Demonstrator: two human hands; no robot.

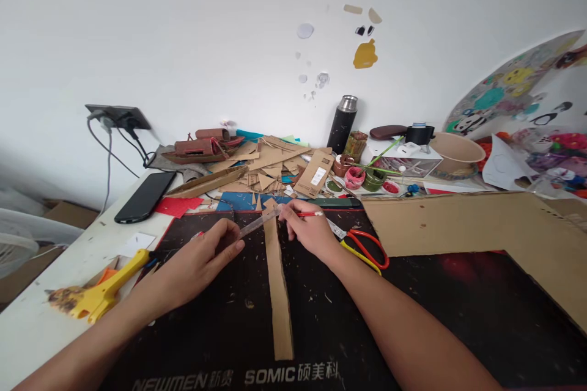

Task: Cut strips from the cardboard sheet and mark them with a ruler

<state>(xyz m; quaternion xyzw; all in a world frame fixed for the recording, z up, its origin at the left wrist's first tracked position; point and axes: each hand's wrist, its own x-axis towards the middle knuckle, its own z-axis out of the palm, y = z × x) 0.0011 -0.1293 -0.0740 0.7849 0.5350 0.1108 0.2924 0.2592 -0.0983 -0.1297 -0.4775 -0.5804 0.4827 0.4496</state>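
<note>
My left hand [208, 256] pinches the near end of a clear ruler [254, 224], which slants up to the right. Its far end meets the fingertips of my right hand [309, 229]. A thin red pencil [308, 214] is gripped in my right hand, its pale end pointing right and its tip hidden by the fingers. Under the ruler, a long cardboard strip [279, 293] lies lengthwise on the black desk mat [206, 330]. Scissors [364, 247] with red and yellow handles rest just right of my right hand.
A yellow glue gun [110, 287] and a black phone [144, 197] lie at left. Cardboard scraps [275, 162] are heaped at the back, near paint pots [354, 177] and a black thermos [343, 125]. A large cardboard piece [426, 220] covers the right side.
</note>
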